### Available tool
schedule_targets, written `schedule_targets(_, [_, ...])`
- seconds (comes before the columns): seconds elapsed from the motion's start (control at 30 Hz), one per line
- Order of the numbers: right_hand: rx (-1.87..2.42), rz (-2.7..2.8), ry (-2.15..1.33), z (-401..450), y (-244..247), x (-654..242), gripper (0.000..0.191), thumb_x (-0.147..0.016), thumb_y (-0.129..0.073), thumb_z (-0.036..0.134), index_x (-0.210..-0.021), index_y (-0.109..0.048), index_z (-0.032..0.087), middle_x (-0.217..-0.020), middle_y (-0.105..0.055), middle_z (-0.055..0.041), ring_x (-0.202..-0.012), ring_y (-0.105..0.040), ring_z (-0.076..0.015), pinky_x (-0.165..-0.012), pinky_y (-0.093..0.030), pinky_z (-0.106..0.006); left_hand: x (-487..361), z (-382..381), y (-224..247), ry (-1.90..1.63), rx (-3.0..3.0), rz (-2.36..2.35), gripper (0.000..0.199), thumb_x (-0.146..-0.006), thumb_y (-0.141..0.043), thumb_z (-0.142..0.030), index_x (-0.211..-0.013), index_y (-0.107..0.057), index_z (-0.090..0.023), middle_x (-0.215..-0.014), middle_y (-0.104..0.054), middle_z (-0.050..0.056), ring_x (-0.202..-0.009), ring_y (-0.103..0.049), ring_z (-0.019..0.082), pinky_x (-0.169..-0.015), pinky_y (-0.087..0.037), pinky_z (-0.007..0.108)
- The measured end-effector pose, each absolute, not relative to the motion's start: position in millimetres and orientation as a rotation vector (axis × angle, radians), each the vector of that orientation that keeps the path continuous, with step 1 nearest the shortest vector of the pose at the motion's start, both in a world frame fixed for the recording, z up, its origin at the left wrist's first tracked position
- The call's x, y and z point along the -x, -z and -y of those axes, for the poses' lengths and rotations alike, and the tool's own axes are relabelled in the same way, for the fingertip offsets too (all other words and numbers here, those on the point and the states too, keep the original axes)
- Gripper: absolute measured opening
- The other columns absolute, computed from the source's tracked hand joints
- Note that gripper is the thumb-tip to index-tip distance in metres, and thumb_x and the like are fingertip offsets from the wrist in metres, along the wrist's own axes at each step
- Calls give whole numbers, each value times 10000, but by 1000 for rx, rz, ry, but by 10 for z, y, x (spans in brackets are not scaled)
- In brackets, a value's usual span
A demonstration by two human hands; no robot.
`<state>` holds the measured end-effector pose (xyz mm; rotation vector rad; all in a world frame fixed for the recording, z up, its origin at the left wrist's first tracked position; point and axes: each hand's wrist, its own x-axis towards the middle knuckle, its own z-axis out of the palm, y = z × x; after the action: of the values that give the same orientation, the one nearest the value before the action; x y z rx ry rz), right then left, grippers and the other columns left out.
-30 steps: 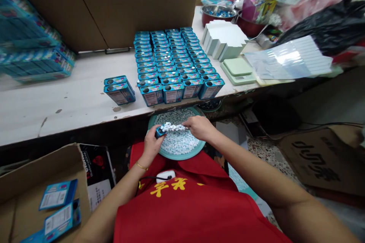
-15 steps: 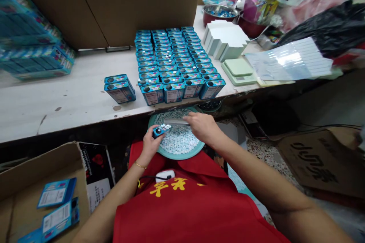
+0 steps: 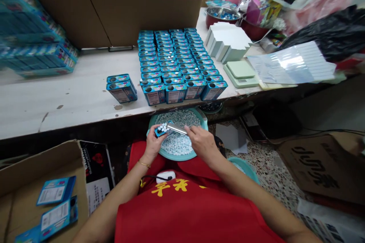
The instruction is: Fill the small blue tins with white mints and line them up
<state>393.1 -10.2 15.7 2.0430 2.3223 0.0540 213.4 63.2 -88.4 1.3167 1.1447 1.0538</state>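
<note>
My left hand is closed around a small blue tin, held over the left side of a turquoise basin. Small white candies are heaped on the tin's top. Many more pale candies fill the basin, which rests at my lap. In my right hand is a metal scoop, gripped by its near end. Its far tip meets the candies on the tin.
Rows of blue tins stand on the white table, with two tins apart at left. A green scale and white cards lie to the right. An open carton holding blue packs is at lower left.
My right hand has come lower, and the scoop now reaches the tin's top, where more candies are heaped. My left hand still holds the tin.
</note>
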Motion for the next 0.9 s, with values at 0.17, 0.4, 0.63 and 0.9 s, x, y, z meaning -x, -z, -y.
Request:
schedule_targets(0.17, [-2001,-2398,-108,121,-164,-3840,393,-901,-315,148,-1240,-514,153,-894,-620,-90,-796,-511,-180,-643,-332,-293,-2110,-649,968,-1040,-1368,-1208,402,-628,-695,-302,-981,-531,-203,-907,-594,16,-825,-564,155,-777,-442,283])
schedule_targets(0.4, [-2223,-2082,144,4,113,-4288,351,-874,-349,138,-1115,-595,209,-965,-626,-83,-884,-547,-175,-668,-366,-254,-2011,-677,828,-1034,-1397,-1275,377,-619,-693,-277,-957,-547,-193,-849,-585,-1,-770,-548,136,-723,-430,255])
schedule_targets(0.63, [-2237,-1862,824,-299,1084,-3978,363,-823,-383,89,-1020,-671,191,-1043,-662,-94,-988,-579,-194,-812,-408,-261,-1767,-729,681,-1068,-1406,-1380,406,-632,-698,-302,-994,-548,-194,-884,-588,6,-792,-554,137,-754,-439,267])
schedule_targets(0.9, [-2368,-1936,1045,-461,1347,-3747,356,-859,-404,177,-1133,-624,235,-1152,-636,-20,-1064,-560,-142,-879,-404,-215,-1581,-695,629,-1062,-1357,-1456,426,-628,-701,-318,-1001,-544,-186,-880,-593,10,-778,-560,137,-742,-462,274])
